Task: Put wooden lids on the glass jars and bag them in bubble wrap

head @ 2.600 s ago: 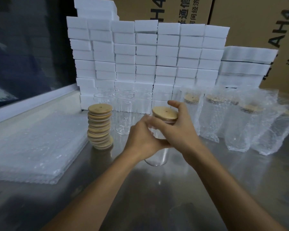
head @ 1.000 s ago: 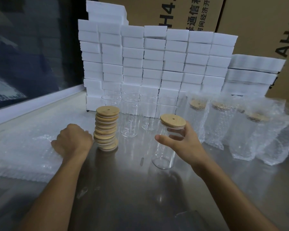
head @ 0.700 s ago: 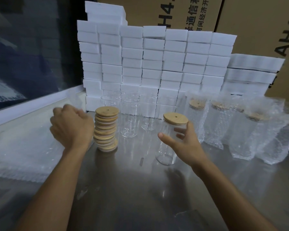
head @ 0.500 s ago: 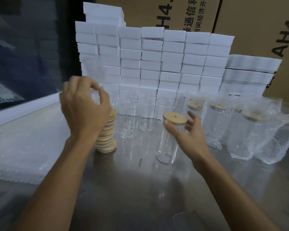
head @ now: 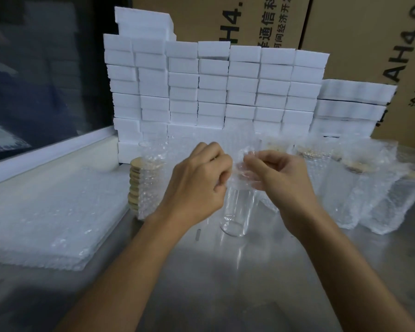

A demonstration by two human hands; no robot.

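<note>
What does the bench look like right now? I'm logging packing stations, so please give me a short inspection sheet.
Surface: steel table, dull reflections.
Job's things: clear glass jar upright at centre; bubble-wrap bag held above its top; stack of wooden lids to its left, partly behind the bag; flat bubble-wrap bags piled far left; bagged lidded jars standing on the right; bare jars at the back.
Clutter: nothing seen.
Hands: left hand and right hand both pinch the bag's edge.
Cables: nothing seen.
Surroundings: white foam blocks stacked behind, cardboard cartons beyond.
</note>
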